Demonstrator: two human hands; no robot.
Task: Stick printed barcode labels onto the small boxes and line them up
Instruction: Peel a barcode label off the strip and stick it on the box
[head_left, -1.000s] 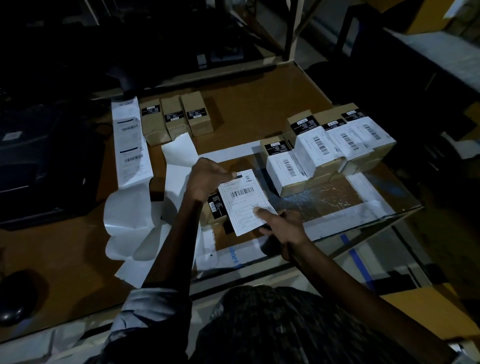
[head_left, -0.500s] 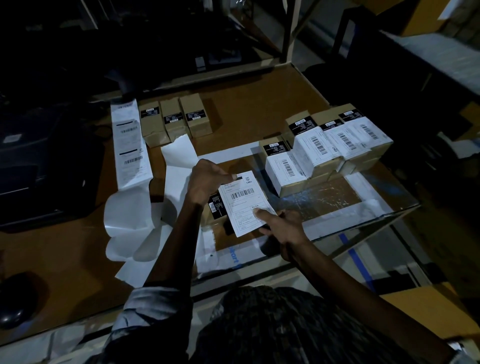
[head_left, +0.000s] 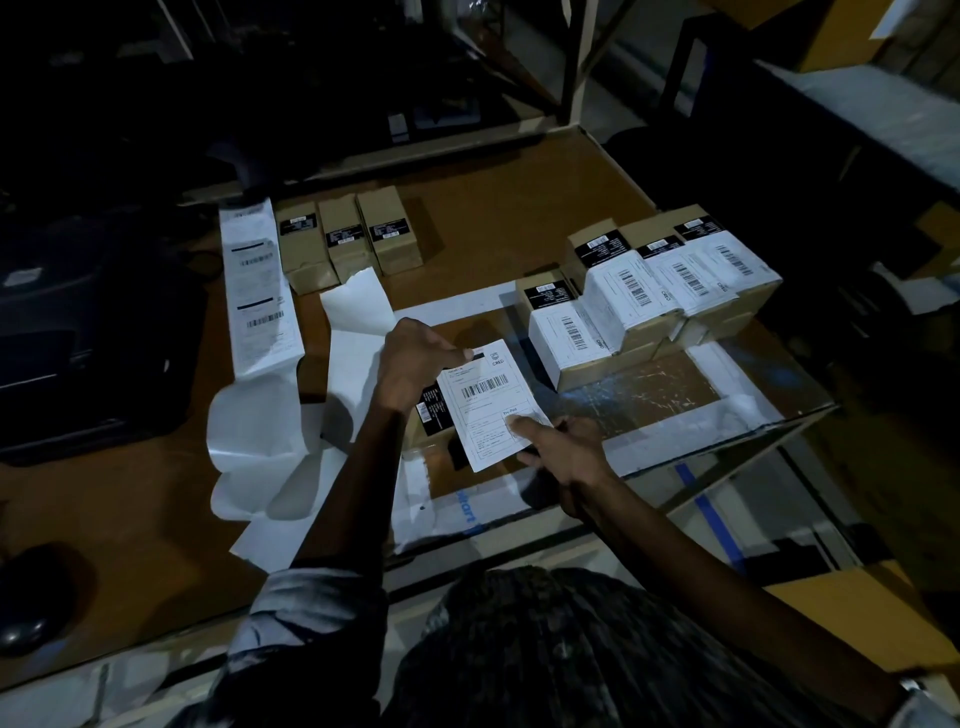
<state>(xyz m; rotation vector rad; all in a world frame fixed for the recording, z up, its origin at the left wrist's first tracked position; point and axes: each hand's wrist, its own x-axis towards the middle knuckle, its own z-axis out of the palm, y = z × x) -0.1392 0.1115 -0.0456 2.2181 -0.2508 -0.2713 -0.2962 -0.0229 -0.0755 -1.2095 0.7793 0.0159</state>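
Holding a label (head_left: 485, 402) stretched over a box (head_left: 431, 415) near the desk's (head_left: 493, 208) front edge, about mid-width. Left hand (head_left: 410, 364) pinching the far corner, right hand (head_left: 558, 449) pinching the near corner with thumb on top. Label's long axis running near-to-far, slightly skewed, box sitting just under and to the left, mostly hidden. Left hand being closer to the box. Probably lowering it straight down next, watching for a crooked stick. Four labelled boxes (head_left: 649, 301) already lining up toward the right edge; three bare boxes (head_left: 348, 239) waiting near the far-left part, beside the label strip (head_left: 257, 291).
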